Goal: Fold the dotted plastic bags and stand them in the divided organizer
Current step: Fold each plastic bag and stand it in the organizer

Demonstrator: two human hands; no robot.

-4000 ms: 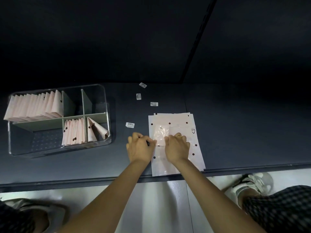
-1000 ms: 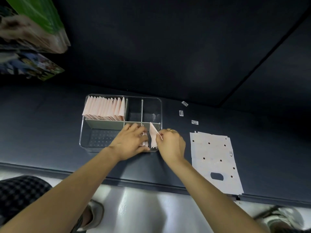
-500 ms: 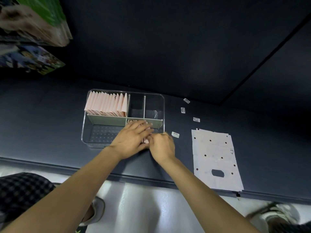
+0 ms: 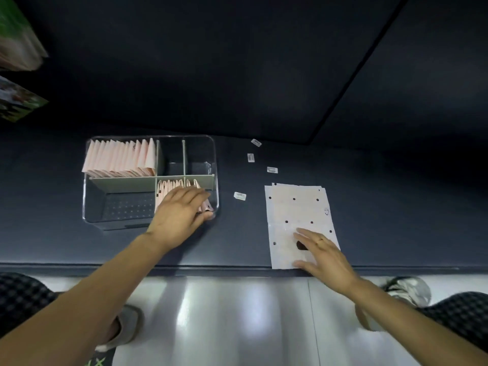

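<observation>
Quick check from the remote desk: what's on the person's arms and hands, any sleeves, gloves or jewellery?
Both forearms are bare, with no sleeves or gloves in view. The right hand wears a thin gold-coloured ring on one finger. The left hand shows nothing worn.

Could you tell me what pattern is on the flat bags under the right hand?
Pale pink with scattered black dots, on the flat bags in the head view.

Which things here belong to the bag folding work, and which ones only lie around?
Belong to the job:
- flat dotted bags, under the right hand
- divided organizer
- folded bags standing in it; the left hand rests on the near row

Just lying about:
- four small labels on the counter
- colourful packages, far left
</observation>
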